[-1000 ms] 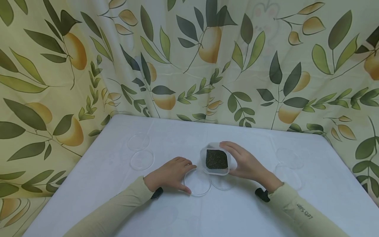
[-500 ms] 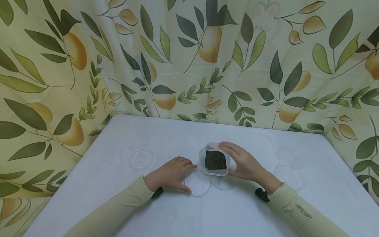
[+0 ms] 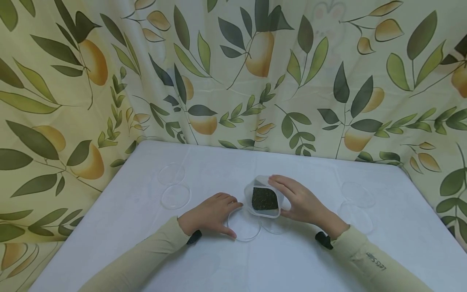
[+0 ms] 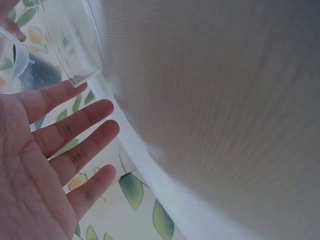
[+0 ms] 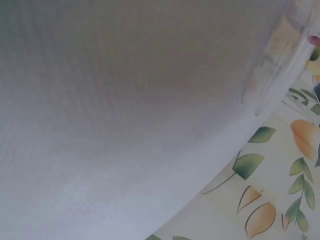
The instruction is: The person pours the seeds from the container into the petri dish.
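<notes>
In the head view, my left hand (image 3: 213, 214) holds a clear petri dish (image 3: 251, 238) at its left side, thumb at the near rim and index finger at the far one. The left wrist view shows the other fingers (image 4: 82, 127) spread and straight, the index fingertip at the dish wall (image 4: 75, 45). My right hand (image 3: 304, 199) grips a clear squarish plastic container (image 3: 271, 215) by its right side. It is tilted, opening towards me, above the far right of the dish. Dark grainy material (image 3: 264, 198) lies inside. A second clear disc (image 3: 276, 228) is partly hidden under the container.
Two clear round dish pieces (image 3: 175, 196) lie at the left of the white-covered table (image 3: 219, 267). Two more (image 3: 355, 217) lie at the right. A curtain printed with leaves and fruit (image 3: 204, 81) hangs behind the table's far edge.
The right hand has tipped the container a little further towards the dish, and the dark material has slid towards the container's near side. My left hand and the dish have stayed in place.
</notes>
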Demonstrator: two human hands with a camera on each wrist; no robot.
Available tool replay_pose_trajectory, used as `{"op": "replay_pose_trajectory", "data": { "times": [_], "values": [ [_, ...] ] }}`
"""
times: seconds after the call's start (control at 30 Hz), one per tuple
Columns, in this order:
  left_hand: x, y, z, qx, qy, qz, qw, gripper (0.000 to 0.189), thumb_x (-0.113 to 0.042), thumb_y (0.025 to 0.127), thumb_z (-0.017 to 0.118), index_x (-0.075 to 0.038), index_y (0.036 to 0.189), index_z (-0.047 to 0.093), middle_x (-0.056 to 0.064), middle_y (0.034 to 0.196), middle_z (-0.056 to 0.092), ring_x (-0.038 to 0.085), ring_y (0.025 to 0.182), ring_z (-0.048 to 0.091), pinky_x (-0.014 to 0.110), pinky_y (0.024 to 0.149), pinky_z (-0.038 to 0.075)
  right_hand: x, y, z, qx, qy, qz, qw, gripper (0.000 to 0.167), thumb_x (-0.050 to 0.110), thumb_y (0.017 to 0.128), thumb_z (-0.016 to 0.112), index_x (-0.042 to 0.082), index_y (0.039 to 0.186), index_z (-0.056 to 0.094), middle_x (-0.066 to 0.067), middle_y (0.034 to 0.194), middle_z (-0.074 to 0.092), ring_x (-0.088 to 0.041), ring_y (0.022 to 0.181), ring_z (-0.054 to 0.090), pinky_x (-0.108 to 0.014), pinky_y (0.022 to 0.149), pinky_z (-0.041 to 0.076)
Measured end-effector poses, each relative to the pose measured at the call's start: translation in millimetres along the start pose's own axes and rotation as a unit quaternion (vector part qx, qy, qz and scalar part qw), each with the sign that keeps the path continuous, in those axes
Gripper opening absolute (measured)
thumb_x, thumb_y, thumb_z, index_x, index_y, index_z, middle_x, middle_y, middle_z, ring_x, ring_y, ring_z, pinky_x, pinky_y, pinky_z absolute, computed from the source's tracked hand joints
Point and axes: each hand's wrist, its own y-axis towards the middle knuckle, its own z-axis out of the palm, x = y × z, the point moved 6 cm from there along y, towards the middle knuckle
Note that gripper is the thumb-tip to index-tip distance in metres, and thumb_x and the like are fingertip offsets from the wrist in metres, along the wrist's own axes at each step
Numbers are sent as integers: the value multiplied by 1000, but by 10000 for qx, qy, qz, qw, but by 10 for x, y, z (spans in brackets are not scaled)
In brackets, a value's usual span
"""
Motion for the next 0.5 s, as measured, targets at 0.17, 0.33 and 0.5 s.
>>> {"op": "replay_pose_trajectory", "data": {
  "times": [0.17, 0.33, 0.5],
  "values": [
    [0, -1, -3, -38, 39, 16, 10000, 85, -72, 71, 61, -17, 135, 47, 0, 124, 55, 17, 118, 49, 34, 107, 34, 11, 17, -27, 25, -42, -38, 10000, 94, 11, 41, 91, -4, 126, 53, -17, 121, 57, -30, 112, 54, -15, 113, 22],
    [-3, -2, -3, -48, 47, 33, 10000, 85, -72, 72, 61, -17, 135, 47, 0, 125, 54, 17, 119, 49, 34, 108, 34, 30, 29, -26, 135, -38, -50, 9999, 93, 12, 42, 91, -4, 126, 54, -17, 123, 56, -30, 114, 53, -15, 113, 21],
    [-11, -6, -15, -70, 50, 34, 10000, 84, -71, 71, 61, -17, 135, 48, 0, 123, 55, 17, 117, 49, 34, 107, 35, 44, 39, -24, 201, -37, -32, 9998, 93, 13, 42, 92, -3, 126, 53, -17, 124, 56, -29, 115, 53, -14, 113, 21]
  ]
}}
